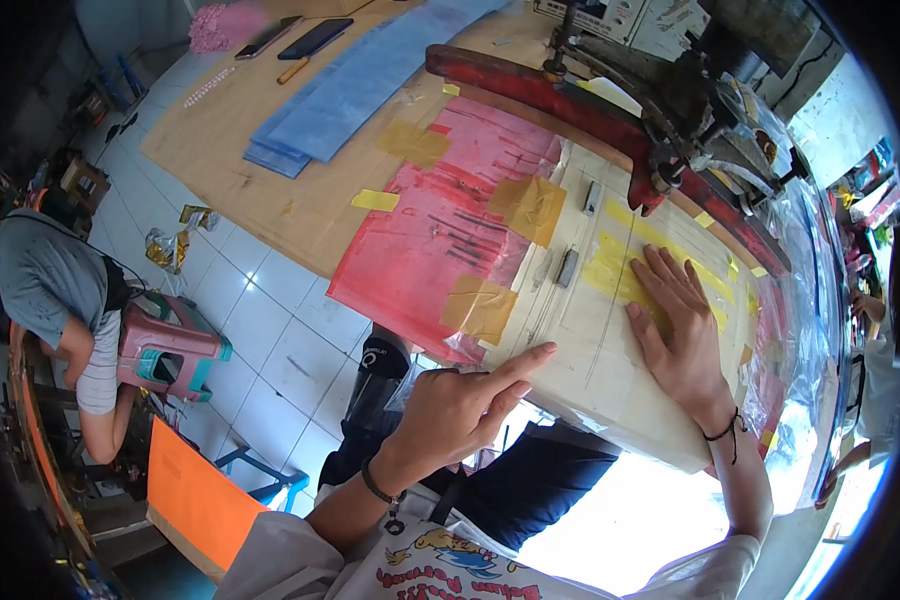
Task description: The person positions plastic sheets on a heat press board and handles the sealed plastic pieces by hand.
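My right hand (675, 330) lies flat on a cream-coloured sheet (610, 385), fingers spread over strips of clear yellow tape (610, 262). At the sheet's near left edge is my left hand (455, 408), its index finger stretched out over the surface and its other fingers partly curled; it holds nothing. Two small dark bars (567, 268) sit on the sheet, left of my right hand. Pencil-like lines run across it. A pink plastic sheet (395, 255) adjoins it on the left, with brown tape (480, 305) across the join.
A curved red machine bar (600, 118) crosses behind the sheet, with machinery above. Folded blue sheets (355, 95), a phone (315, 38) and an orange-handled tool (293, 70) lie on the brown tabletop (205, 125). At left, a person (50, 270) sits near a pink stool (175, 345).
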`<state>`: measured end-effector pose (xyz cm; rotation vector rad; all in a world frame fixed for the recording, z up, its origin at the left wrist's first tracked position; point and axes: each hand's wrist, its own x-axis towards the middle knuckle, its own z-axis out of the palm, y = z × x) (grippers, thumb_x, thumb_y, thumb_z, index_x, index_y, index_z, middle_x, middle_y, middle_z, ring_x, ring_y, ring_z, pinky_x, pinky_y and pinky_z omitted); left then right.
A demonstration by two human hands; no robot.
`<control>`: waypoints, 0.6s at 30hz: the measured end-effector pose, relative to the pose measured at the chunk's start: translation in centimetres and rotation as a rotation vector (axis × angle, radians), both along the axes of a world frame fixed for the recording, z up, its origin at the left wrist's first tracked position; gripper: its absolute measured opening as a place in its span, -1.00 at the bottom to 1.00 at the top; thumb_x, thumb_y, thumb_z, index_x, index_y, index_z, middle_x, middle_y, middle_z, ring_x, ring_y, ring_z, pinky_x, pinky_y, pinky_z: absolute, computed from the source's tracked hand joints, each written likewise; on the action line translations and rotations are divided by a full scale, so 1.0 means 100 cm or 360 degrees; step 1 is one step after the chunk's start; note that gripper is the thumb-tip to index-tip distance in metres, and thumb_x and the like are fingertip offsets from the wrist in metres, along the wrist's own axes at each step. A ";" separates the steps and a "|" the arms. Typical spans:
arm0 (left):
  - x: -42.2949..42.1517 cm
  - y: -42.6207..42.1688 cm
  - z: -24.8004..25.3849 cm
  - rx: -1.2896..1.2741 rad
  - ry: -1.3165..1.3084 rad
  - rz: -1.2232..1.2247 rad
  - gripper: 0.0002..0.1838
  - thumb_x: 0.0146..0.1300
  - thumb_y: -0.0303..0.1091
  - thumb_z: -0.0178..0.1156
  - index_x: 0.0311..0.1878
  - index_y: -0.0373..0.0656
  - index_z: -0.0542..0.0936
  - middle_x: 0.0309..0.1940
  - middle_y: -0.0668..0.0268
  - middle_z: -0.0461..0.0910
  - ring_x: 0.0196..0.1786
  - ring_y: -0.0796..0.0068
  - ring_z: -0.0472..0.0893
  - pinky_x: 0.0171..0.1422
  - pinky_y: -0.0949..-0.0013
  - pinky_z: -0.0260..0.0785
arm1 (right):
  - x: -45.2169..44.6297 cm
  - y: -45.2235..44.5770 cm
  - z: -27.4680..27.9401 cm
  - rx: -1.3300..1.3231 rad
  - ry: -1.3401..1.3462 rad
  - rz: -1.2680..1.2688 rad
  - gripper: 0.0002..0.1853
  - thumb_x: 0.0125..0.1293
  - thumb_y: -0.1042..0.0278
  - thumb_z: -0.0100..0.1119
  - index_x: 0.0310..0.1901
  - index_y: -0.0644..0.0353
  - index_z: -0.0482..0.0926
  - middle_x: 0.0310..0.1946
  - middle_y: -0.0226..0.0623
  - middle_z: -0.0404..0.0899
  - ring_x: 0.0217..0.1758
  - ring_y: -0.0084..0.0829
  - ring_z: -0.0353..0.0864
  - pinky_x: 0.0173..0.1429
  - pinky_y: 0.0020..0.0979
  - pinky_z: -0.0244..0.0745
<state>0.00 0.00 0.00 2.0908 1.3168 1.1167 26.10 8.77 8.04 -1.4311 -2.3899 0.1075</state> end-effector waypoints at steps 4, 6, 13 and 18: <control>0.000 0.001 0.000 -0.0070 -0.0053 -0.0024 -0.51 0.48 -0.26 0.20 0.45 0.22 0.52 -0.69 0.34 0.55 -0.73 0.42 0.47 -0.57 0.32 0.40 | 0.000 0.000 0.000 0.0016 0.0003 0.0010 -0.51 0.34 0.31 0.26 0.26 0.32 0.60 0.39 0.08 0.48 0.54 0.06 0.35 0.65 0.09 0.09; 0.001 0.000 0.002 -0.0095 -0.0071 -0.0024 -0.51 0.48 -0.27 0.19 0.45 0.20 0.53 -0.70 0.32 0.53 -0.73 0.42 0.46 -0.57 0.31 0.38 | 0.001 0.000 0.001 0.0022 0.0002 0.0029 -0.51 0.34 0.30 0.25 0.26 0.31 0.60 0.39 0.07 0.47 0.54 0.05 0.36 0.64 0.08 0.10; 0.003 0.000 0.007 -0.0180 -0.0106 -0.0044 -0.58 0.51 -0.36 0.12 0.39 0.00 0.57 -0.37 0.16 0.74 -0.65 0.34 0.54 -0.51 0.29 0.37 | 0.011 0.000 -0.005 0.0104 -0.0004 0.0056 -0.51 0.38 0.20 0.22 0.28 0.26 0.58 0.39 0.05 0.48 0.51 0.04 0.39 0.63 0.05 0.16; 0.003 -0.004 0.004 -0.0337 -0.0118 0.0006 -0.60 0.55 -0.30 0.03 0.36 -0.13 0.57 -0.05 0.05 0.76 -0.62 0.38 0.52 -0.49 0.34 0.34 | 0.018 0.001 -0.015 0.0133 0.0117 0.0096 -0.49 0.38 0.19 0.22 0.30 0.25 0.56 0.40 0.03 0.46 0.53 0.03 0.36 0.64 0.09 0.13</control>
